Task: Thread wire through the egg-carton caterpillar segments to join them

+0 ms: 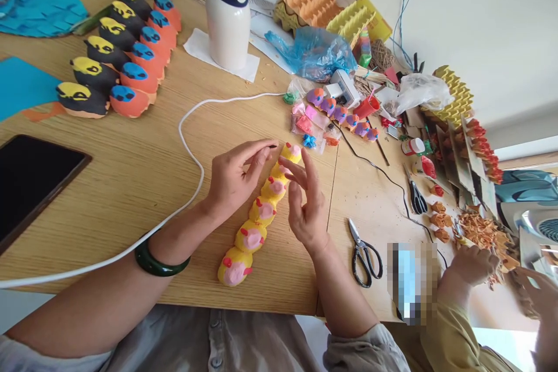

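Note:
A row of yellow-painted egg carton cups (pixel 251 237) lies on the table in front of me, running away at a slant. Pink patches with small red pieces sit on the cups. My left hand (pixel 235 177) is left of the row's far end, its thumb and fingers pinched on a small dark piece (pixel 273 146). What that piece is made of I cannot tell. Over the row's right side, my right hand (pixel 308 209) has its fingers apart and nothing visible in them. Its fingertips overlap the far cups, and contact is unclear.
Black-handled scissors (pixel 365 256) lie to the right, a black tablet (pixel 35 180) to the left. A white cable (pixel 183 133) crosses the table. Painted carton rows (pixel 142 64) and a white bottle (pixel 229 11) stand behind. Another person's hands (pixel 473 264) work at the right.

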`<state>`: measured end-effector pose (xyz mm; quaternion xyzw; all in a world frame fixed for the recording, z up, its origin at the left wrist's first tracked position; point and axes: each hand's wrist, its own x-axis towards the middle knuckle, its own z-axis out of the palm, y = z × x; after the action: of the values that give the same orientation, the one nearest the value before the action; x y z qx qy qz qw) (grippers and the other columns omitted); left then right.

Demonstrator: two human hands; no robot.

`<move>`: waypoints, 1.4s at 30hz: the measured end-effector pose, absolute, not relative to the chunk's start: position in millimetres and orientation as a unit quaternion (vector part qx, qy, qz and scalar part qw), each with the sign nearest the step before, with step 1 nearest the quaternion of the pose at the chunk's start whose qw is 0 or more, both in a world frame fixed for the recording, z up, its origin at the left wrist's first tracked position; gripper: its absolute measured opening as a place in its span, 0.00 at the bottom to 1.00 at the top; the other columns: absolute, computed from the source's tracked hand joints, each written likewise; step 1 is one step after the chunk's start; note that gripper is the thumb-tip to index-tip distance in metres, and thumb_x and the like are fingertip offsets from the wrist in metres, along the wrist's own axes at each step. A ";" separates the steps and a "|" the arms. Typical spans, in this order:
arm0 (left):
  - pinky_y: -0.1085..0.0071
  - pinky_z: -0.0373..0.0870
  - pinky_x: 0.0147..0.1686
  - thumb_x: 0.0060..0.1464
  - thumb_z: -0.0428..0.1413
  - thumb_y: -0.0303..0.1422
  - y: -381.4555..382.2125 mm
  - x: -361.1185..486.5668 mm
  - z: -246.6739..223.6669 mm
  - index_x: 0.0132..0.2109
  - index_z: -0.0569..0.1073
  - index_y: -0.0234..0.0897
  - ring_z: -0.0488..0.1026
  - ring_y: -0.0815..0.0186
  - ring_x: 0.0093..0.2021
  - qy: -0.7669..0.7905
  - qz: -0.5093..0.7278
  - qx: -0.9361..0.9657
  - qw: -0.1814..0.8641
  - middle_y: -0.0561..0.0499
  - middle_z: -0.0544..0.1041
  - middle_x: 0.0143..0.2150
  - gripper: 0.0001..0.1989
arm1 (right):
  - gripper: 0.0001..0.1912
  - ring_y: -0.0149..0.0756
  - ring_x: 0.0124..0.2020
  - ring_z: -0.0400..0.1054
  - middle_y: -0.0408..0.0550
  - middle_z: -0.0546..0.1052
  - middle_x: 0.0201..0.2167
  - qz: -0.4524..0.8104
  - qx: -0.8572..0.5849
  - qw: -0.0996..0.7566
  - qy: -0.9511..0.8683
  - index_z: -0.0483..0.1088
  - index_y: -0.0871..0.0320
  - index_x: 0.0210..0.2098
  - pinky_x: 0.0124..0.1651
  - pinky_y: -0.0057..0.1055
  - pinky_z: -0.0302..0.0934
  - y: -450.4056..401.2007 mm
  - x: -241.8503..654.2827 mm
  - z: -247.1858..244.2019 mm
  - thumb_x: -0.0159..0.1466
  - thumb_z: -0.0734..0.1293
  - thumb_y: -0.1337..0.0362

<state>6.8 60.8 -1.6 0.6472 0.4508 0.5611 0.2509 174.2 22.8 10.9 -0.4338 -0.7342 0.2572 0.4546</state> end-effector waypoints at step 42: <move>0.74 0.80 0.43 0.71 0.55 0.36 60.8 10.8 -10.0 0.54 0.84 0.39 0.86 0.64 0.43 0.385 0.499 0.715 0.303 0.47 0.88 0.48 0.14 | 0.41 0.47 0.55 0.76 0.54 0.85 0.52 0.068 -0.409 0.452 -0.790 0.45 0.51 0.80 0.54 0.50 0.76 26.5 184.5 -17.5 0.70 0.55 0.76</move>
<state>10.8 60.8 -10.0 0.7150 0.3853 0.4988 0.3026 184.5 26.5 -17.5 -0.4090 -0.7900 0.0678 0.4517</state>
